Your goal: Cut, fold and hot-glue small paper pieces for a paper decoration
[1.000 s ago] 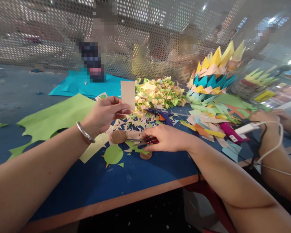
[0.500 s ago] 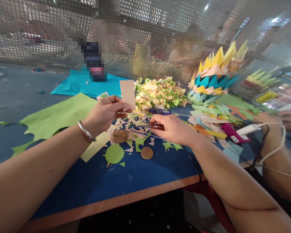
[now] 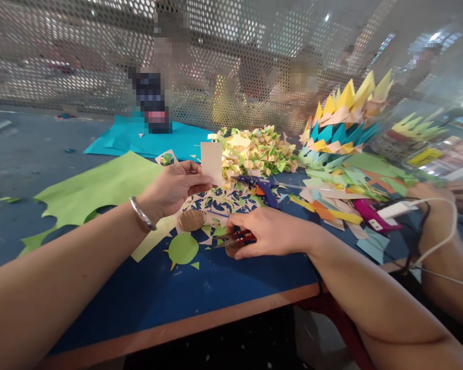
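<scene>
Between the thumb and fingers of my left hand [image 3: 179,185] a small pale pink rectangle of paper [image 3: 212,162] stands upright above the table. Lower and to the right, my right hand [image 3: 268,231] is closed around red-handled thread snips [image 3: 241,237], their blades pointing left. Beneath the snips, a wooden disc is mostly covered by that hand. Another brown disc [image 3: 192,220] lies between the hands, beside a green paper circle [image 3: 183,248]. Paper scraps [image 3: 219,200] are scattered behind my right hand, and a blue glue gun [image 3: 268,192] rests just beyond it.
A heap of folded paper pieces [image 3: 260,149] stands at the back, left of spiky layered paper work [image 3: 341,123]. Green sheet [image 3: 96,185] and blue sheet [image 3: 111,136] lie left. Another person's arm [image 3: 434,241], a white cable and a magenta power strip [image 3: 374,215] are right.
My right hand has moved down toward the table's front edge with the snips, now over the wooden disc, uncovering the glue gun. My left hand and its paper have shifted slightly right and down.
</scene>
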The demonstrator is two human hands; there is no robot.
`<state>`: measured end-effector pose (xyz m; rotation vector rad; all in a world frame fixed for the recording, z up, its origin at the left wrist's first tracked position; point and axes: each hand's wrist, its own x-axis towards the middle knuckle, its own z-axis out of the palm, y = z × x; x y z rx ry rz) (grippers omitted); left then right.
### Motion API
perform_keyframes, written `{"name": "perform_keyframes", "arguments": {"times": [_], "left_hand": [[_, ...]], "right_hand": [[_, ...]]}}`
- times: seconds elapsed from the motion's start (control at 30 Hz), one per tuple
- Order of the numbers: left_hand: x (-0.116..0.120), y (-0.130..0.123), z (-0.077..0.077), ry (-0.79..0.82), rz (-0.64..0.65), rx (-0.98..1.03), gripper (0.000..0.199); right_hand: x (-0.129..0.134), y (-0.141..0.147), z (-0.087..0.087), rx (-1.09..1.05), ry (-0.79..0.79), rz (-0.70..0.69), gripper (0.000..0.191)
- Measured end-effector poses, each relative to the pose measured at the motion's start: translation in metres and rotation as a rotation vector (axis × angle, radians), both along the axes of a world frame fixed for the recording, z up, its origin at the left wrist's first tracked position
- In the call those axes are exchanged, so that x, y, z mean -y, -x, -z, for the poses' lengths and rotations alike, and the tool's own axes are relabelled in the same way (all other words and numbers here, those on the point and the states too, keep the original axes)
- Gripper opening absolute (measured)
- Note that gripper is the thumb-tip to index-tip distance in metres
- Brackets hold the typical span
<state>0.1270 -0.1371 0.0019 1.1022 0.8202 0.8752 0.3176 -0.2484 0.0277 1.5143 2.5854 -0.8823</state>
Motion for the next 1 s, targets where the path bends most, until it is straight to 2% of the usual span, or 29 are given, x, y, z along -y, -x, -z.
{"name": "perform_keyframes", "arguments": {"times": [0.1, 0.2, 0.37, 0.5, 0.67, 1.0], "left_hand": [[0.005, -0.002, -0.002, 0.028, 0.037, 0.001, 0.021], [0.011, -0.003, -0.003, 0.037, 0.056, 0.007, 0.013], [0.021, -0.008, -0.005, 0.087, 0.099, 0.022, 0.012], [0.033, -0.015, -0.007, 0.146, 0.115, 0.081, 0.022], [0.048, -0.021, -0.009, 0.176, 0.177, 0.122, 0.014], [0.06, -0.025, -0.009, 0.117, 0.094, 0.155, 0.012]], "right_hand": [[0.0, 0.0, 0.001, -0.048, 0.011, 0.016, 0.024], [-0.001, -0.003, 0.003, -0.234, -0.027, 0.064, 0.014], [-0.01, -0.013, 0.011, -0.618, -0.192, 0.37, 0.017], [-0.018, -0.016, 0.015, -0.711, -0.292, 0.502, 0.019], [-0.021, -0.017, 0.017, -0.724, -0.314, 0.528, 0.019], [-0.021, -0.014, 0.023, -0.762, -0.296, 0.498, 0.015]]}}
